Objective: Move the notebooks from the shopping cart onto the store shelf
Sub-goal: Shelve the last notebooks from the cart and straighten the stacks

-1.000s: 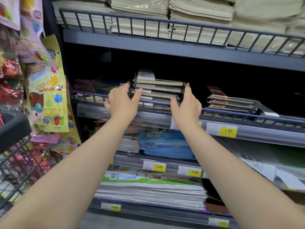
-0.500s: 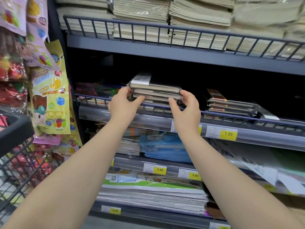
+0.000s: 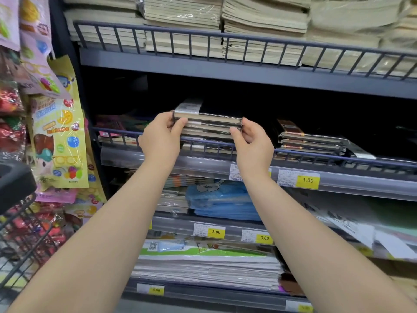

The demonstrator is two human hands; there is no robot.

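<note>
A stack of dark, plastic-wrapped notebooks (image 3: 208, 124) sits on the middle store shelf (image 3: 338, 177), just behind its low wire rail. My left hand (image 3: 161, 136) grips the stack's left end, thumb in front and fingers curled round the corner. My right hand (image 3: 250, 141) grips its right end the same way. The top notebook carries a white label. The black wire shopping cart (image 3: 20, 218) shows at the left edge; its inside is mostly out of view.
A second, lower stack of dark notebooks (image 3: 311, 141) lies to the right on the same shelf. Beige paper pads (image 3: 259, 30) fill the shelf above. Blue packs (image 3: 223, 199) and flat folders lie on lower shelves. Hanging snack bags (image 3: 58, 132) crowd the left.
Both hands went from flat against the stack's ends to curled around them. The stack now sits squarer and slightly nearer the rail. The camera moved a little closer.
</note>
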